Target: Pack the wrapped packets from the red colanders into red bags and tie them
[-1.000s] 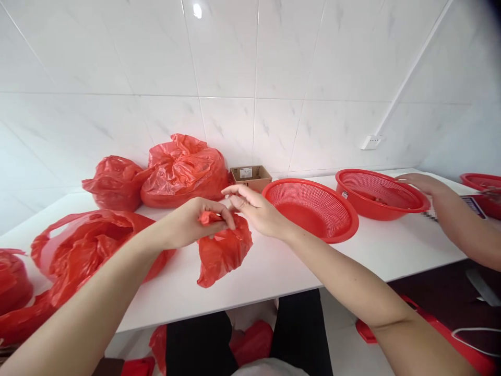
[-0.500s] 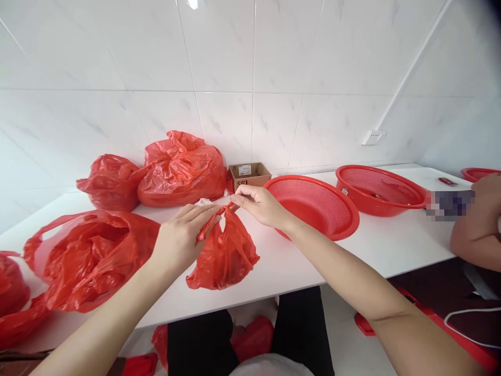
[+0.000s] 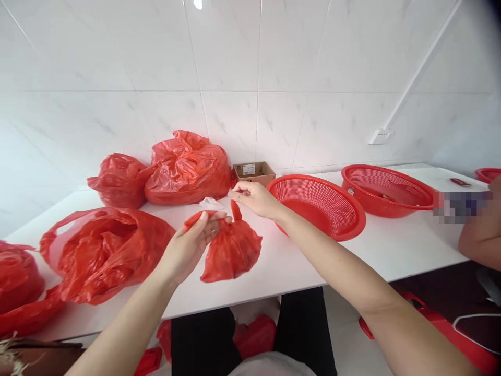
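Note:
A small, filled red plastic bag (image 3: 234, 250) hangs over the front part of the white table, its neck gathered and its contents hidden. My left hand (image 3: 198, 237), palm turned up, is closed on one of its handles at the left of the neck. The other handle sticks up as a short tip. Just above that tip is my right hand (image 3: 256, 199), fingers pinched together; whether the tip is between them cannot be made out. A crumpled white scrap (image 3: 211, 203) lies on the table behind my hands.
An open red bag (image 3: 105, 250) lies left on the white table (image 3: 289, 266). Tied bags (image 3: 188, 172) and a small cardboard box (image 3: 254, 172) stand by the wall. Right are a red colander (image 3: 319, 203), another red basket (image 3: 387, 190) and a person's arm (image 3: 479, 230).
The bag's neck has become gathered and narrow. My left hand has turned palm up and shifted right. My right hand has moved slightly off the handle's tip. The view has shifted slightly.

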`<state>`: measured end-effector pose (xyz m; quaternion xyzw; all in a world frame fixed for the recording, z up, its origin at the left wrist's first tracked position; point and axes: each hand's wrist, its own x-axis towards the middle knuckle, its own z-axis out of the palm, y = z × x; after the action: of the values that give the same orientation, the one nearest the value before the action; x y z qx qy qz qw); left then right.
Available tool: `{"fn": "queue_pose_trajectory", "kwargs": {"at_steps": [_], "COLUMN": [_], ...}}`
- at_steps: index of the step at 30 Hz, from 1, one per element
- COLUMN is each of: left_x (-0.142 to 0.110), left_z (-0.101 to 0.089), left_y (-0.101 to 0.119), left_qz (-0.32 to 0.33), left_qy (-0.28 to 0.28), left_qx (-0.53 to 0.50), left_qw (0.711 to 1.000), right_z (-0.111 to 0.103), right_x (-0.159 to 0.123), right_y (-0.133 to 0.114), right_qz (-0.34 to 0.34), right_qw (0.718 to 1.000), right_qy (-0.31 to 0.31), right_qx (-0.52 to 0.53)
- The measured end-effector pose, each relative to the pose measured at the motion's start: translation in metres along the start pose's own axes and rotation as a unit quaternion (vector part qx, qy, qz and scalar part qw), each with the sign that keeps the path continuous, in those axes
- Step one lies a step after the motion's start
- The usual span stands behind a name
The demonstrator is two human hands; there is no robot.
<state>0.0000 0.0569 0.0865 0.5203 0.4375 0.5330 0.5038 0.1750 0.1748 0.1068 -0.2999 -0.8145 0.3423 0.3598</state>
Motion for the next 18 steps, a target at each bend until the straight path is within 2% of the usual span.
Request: {"fn": "queue_pose_trajectory", "kwargs": {"at_steps": [1,3,5,6,12,15,18], "left_x": [0.005,0.012,0.015,0.015,0.020,0.022,0.022], "left_z": [0.002,0.007,0.010,0.012,0.020,0.021,0.019], "left_y": [-0.003,-0.009,-0.014,-0.017,-0.032,-0.032,-0.029], "left_qz": [-0.026,-0.063,-0.075,-0.074,-0.045,-0.010,0.006], "left_qy": [-0.012,-0.062,-0.093,-0.090,0.011,0.083,0.131], "left_qx": [-0.032,-0.012,0.041,0.061,0.107,0.144,0.179], "left_qw": [0.999,0.996,0.992,0.991,0.993,0.986,0.975], "right_z": [0.001,0.004,0.007,0.008,0.013,0.016,0.021], "right_x": [-0.003,-0.008,-0.014,-0.016,-0.028,-0.030,-0.030], "right_y": [-0.008,-0.018,-0.021,-0.022,-0.027,-0.033,-0.037], "right_qz": [-0.027,-0.054,-0.047,-0.035,-0.010,-0.015,-0.018], "right_qw": [0.999,0.997,0.996,0.995,0.988,0.981,0.982], "right_qy": [-0.016,-0.041,-0.060,-0.069,-0.088,-0.111,-0.096], "right_qx": [0.030,0.048,0.048,0.057,0.126,0.157,0.164]}}
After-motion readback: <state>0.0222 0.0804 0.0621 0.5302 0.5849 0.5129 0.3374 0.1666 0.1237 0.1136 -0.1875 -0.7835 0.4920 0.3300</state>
